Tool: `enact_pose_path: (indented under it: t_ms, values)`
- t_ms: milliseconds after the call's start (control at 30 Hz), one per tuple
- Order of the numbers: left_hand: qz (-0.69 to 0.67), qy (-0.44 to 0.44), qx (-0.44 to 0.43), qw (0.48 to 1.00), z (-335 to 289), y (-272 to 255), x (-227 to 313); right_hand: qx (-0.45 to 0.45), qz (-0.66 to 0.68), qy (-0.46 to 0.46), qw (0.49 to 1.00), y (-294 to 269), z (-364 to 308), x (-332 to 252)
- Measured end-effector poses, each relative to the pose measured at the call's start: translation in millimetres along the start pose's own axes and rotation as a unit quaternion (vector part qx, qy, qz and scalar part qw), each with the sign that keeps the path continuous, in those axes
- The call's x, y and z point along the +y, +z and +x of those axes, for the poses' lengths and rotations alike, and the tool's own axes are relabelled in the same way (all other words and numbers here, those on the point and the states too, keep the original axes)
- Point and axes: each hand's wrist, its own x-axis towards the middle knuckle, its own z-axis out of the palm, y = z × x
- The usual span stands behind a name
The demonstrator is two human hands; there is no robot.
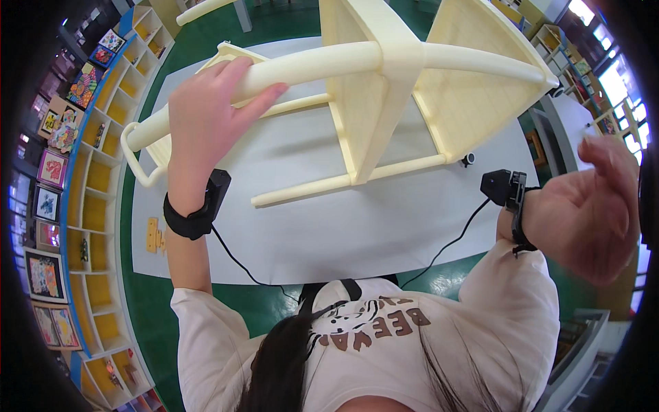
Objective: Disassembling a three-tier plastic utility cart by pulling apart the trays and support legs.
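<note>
A cream plastic rack on casters (377, 89) lies on its side across the grey-white table (329, 240). It has round tubular posts and tiers standing on edge. My left hand (206, 113) is closed round the thick upper tube (309, 67), toward its left end. A looped handle (141, 156) shows at that end. One small dark caster (468, 159) sits at the right end of the lower tube (357, 177). My right hand (583, 213) is raised at the far right, apart from the rack. It is blurred and its fingers are partly hidden, with nothing visible in it.
Black devices with cables (216, 196) are strapped at both wrists. A small yellow-orange piece (152, 235) lies at the table's left edge. White cubby shelves (96, 233) with framed pictures line the left side. Another table (563, 130) stands at the right, over the green floor (254, 275).
</note>
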Motion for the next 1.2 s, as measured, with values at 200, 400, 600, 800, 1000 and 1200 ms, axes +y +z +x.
enact_pose_path:
  t_ms: [200, 400, 600, 800, 1000, 1200]
  values:
    - [0.067, 0.003, -0.069, 0.995, 8, 3, 3, -0.044, 0.013, 0.095, 0.994, 26, 0, 7]
    - [0.072, -0.007, -0.099, 0.992, 10, 11, 3, -0.145, 0.135, 0.271, 0.942, 72, -33, 55]
    - [0.082, 0.031, -0.060, 0.994, 28, 29, 29, -0.314, 0.075, 0.235, 0.917, 96, -24, 49]
    - [0.041, 0.043, -0.077, 0.995, 46, 41, 55, -0.302, -0.090, 0.151, 0.937, 120, -53, 47]
    - [-0.049, 0.037, -0.160, 0.985, 56, 35, 58, -0.273, -0.109, 0.205, 0.933, 123, -60, 45]
    - [-0.053, 0.011, -0.218, 0.975, 64, 32, 64, -0.281, -0.118, 0.268, 0.914, 116, -62, 45]
